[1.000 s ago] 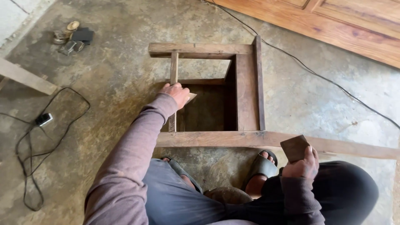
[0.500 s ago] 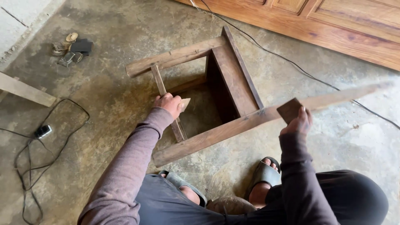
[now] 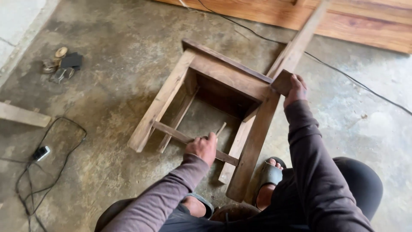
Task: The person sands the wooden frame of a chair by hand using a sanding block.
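A rough wooden frame (image 3: 223, 77), like a stool or small chair on its side, lies on the concrete floor in front of me. My left hand (image 3: 202, 148) grips a thin cross rung (image 3: 171, 132) of the frame, with a small pale strip sticking out above the fingers. My right hand (image 3: 295, 89) holds a small dark flat block (image 3: 281, 81) against the frame's upper right corner. One long leg (image 3: 296, 43) of the frame reaches up to the right.
A black cable (image 3: 360, 81) runs across the floor on the right. A varnished wooden panel (image 3: 356, 21) lies at the top. Small metal parts and a dark pad (image 3: 62, 64) sit upper left. A plank (image 3: 21, 115) and a cord with a switch (image 3: 40, 152) lie at the left. My sandalled foot (image 3: 268, 180) rests near the frame.
The frame has been turned anticlockwise on the floor; its long leg now points up to the right. Both hands moved with it and kept their hold.
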